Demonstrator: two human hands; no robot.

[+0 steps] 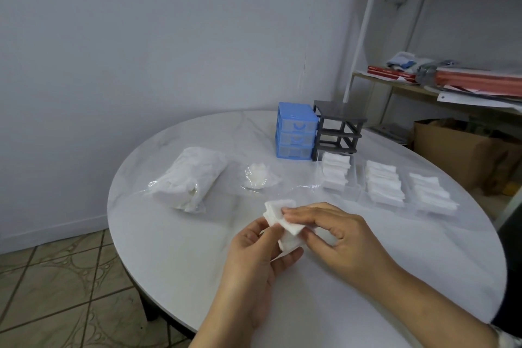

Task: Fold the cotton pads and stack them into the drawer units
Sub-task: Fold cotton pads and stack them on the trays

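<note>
Head view: two bare hands were seen above a round white table [169, 263], in front of a blue drawer unit [296, 134], taken as the landmark.
Left hand [255, 260]: it was held well in front of the blue drawer unit; its grip was closed on a few white cotton pads [285, 220], thumb on top and fingers beneath.
Right hand [336, 237]: it was held just right of the left hand; its fingertips were pinched on the right edge of the same cotton pads.
Grey frame [337, 128]: it was stood touching the blue drawer unit's right side, with no drawers in it.
Clear trays [389, 183]: three were laid right of and in front of the blue drawer unit, each filled with stacked white pads.
Large bag [192, 178]: it was laid left of and in front of the blue drawer unit, filled with white pads.
Small bag [258, 176]: it was laid between the large bag and the blue drawer unit, holding a few pads.
</note>
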